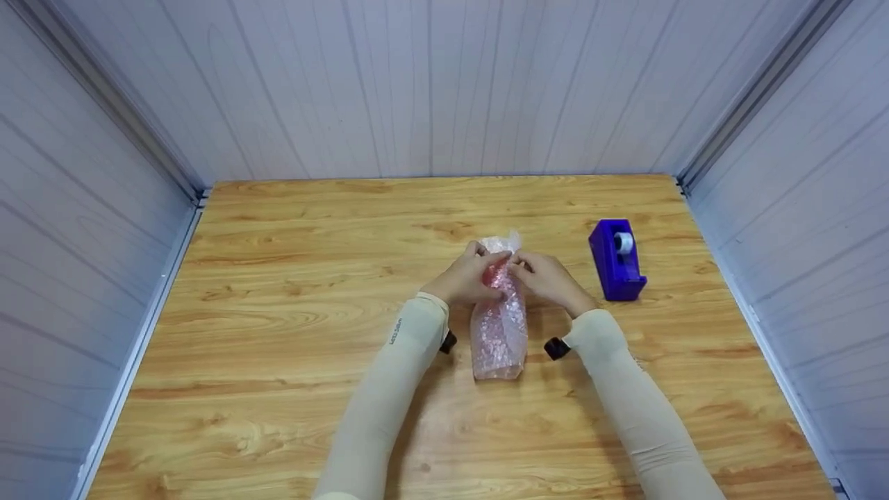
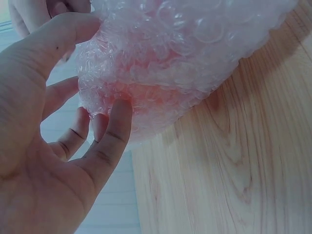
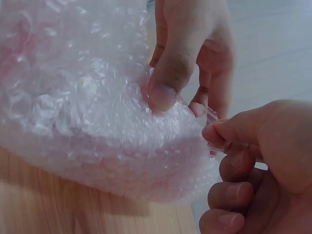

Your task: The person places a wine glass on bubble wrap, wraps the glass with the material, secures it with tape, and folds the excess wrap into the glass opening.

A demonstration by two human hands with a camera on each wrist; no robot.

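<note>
A long bundle of clear bubble wrap (image 1: 499, 340) lies on the table, with something pinkish red showing through the film. My left hand (image 1: 469, 276) holds the bundle near its far end. In the left wrist view its thumb presses the top and the fingers (image 2: 114, 134) curl along the side of the bubble wrap. Just to the right, my right hand (image 1: 552, 281) pinches a small strip of clear tape (image 3: 214, 144) between thumb and index finger at the wrap's edge. Its other fingers (image 3: 229, 195) are curled in.
A blue tape dispenser (image 1: 615, 267) with a white-cored roll (image 1: 624, 243) stands to the right of my right hand. The wood-grain table (image 1: 292, 319) is bordered by pale panel walls (image 1: 430, 90) at the back and both sides.
</note>
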